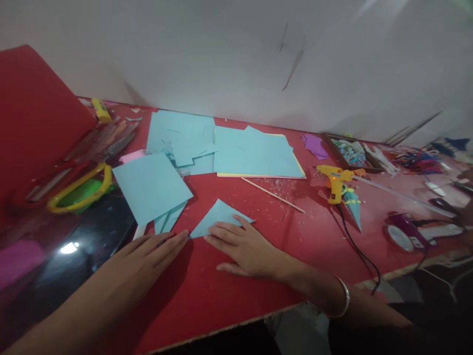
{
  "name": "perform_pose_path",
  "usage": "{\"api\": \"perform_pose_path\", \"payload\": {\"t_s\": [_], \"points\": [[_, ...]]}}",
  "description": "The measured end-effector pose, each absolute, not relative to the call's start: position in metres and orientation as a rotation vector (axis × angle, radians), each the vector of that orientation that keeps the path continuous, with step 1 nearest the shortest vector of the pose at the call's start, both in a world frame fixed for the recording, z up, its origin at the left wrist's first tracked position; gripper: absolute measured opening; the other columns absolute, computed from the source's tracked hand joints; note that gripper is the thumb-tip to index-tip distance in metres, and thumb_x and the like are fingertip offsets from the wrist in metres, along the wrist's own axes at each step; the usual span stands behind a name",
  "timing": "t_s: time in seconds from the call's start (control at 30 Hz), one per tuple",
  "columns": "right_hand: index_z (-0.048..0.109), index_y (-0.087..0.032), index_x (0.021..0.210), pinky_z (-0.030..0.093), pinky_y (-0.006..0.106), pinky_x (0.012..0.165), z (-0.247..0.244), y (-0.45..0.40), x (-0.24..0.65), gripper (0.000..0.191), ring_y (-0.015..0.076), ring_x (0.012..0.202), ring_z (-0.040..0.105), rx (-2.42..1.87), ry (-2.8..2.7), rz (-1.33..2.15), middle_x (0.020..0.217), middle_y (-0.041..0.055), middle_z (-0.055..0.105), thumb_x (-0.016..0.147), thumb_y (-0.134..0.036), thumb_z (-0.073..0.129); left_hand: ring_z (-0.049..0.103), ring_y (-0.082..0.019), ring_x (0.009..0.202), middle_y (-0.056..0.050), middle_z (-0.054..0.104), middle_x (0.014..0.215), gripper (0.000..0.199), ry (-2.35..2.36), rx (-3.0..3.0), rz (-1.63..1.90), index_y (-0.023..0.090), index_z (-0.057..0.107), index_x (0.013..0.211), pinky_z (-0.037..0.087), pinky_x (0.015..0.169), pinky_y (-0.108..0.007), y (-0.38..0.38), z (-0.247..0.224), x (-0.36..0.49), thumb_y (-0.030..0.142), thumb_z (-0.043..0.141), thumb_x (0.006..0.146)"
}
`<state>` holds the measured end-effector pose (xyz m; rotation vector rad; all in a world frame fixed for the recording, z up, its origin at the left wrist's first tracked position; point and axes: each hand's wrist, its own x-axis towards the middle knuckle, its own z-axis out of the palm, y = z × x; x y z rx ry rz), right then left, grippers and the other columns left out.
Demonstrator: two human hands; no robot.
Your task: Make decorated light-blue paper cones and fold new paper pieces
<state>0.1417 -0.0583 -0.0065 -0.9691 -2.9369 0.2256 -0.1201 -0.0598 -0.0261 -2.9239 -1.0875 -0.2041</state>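
Note:
A light blue sheet of paper [212,215], triangular in outline, lies on the red table. My right hand [244,244] rests flat on its right part, fingers spread. Beside its left corner is my left hand [148,254], fingers stretched out and its fingertips at or very near that corner. Just beyond my left hand lies a larger blue square sheet [151,185], with a smaller blue piece [172,217] partly under it. Farther back are cut blue sheets [181,130] and a stack of blue paper [254,153] with a yellow edge showing.
A thin wooden stick [273,195] lies before the stack. To the right are a yellow glue gun [334,182] with a black cord, a blue paper cone [354,212] and a purple device [406,229]. A yellow-rimmed green basket [107,180] stands left.

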Motion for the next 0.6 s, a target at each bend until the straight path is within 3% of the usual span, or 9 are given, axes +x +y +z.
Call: {"api": "perform_pose_path", "payload": {"t_s": [0.37,0.6], "points": [[0.043,-0.020,0.123,0.022,0.041,0.103,-0.011,-0.064,0.167,0.043,0.0173,0.120,0.036,-1.200,-2.749,0.251,0.128,0.0055,0.046,0.089,-0.039,0.027,0.054,-0.027,0.103,-0.002,0.052,0.124,0.058,-1.008,-2.830,-0.132,0.024,0.050,0.118,0.039,0.088,-0.047,-0.064,-0.021,-0.117,0.001,0.028,0.070],[0.054,-0.025,0.112,0.028,0.038,0.101,-0.014,-0.065,0.190,0.033,0.0159,0.117,0.041,-1.342,-2.570,0.226,0.121,0.0033,0.052,0.088,-0.032,0.033,0.055,-0.023,0.101,-0.003,0.056,0.119,0.053,-0.993,-2.843,-0.116,0.021,0.050,0.117,0.038,0.089,-0.043,-0.064,-0.014,-0.116,0.002,0.027,0.073]]}}
